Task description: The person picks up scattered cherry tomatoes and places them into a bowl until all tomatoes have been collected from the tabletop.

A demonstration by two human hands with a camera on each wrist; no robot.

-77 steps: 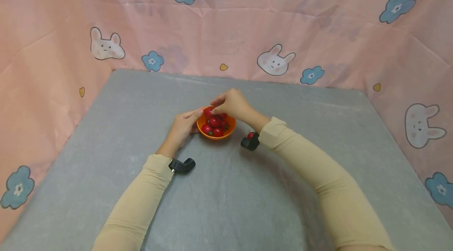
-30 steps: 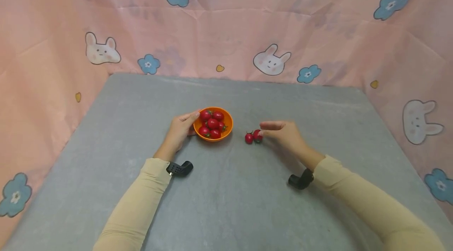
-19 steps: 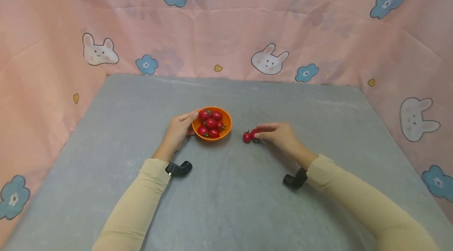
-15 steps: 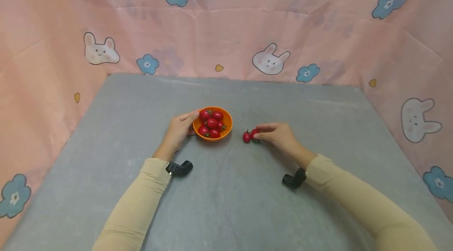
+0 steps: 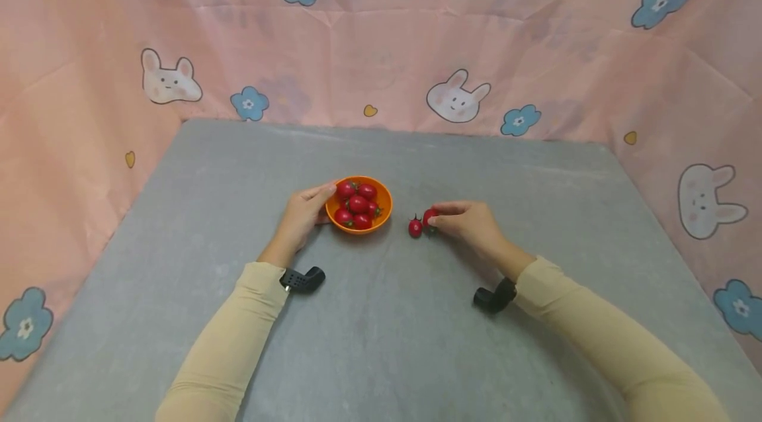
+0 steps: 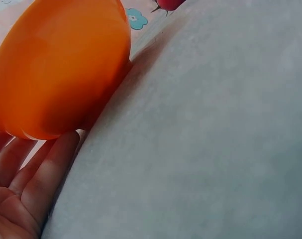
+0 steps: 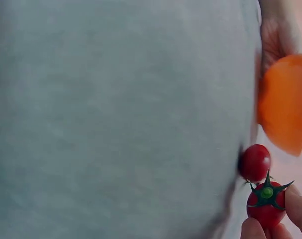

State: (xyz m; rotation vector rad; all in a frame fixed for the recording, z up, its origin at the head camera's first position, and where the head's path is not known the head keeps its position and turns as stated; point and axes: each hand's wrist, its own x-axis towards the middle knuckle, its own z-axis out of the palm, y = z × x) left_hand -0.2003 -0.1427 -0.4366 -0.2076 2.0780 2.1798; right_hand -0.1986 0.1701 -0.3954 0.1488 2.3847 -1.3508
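Note:
An orange bowl point(image 5: 387, 215) with several cherry tomatoes point(image 5: 358, 204) inside stands near the middle of the table. My left hand point(image 5: 299, 215) holds the bowl's left side, thumb at the rim and fingers against the outer wall, as the left wrist view shows. To the bowl's right, my right hand point(image 5: 472, 225) pinches a cherry tomato point(image 7: 266, 204) between thumb and fingers; its green calyx faces the right wrist camera. Another cherry tomato point(image 5: 415, 228) lies on the table just left of the pinched one, close to the fingertips.
The grey table point(image 5: 369, 342) spreads around both hands. A pink curtain point(image 5: 381, 45) printed with rabbits and flowers hangs behind it and along both sides. Each wrist wears a black camera point(image 5: 303, 280) on a strap.
My right hand has left the bowl, come right to the two loose cherry tomatoes and taken hold of one, now slightly raised. My left hand has stayed at the bowl.

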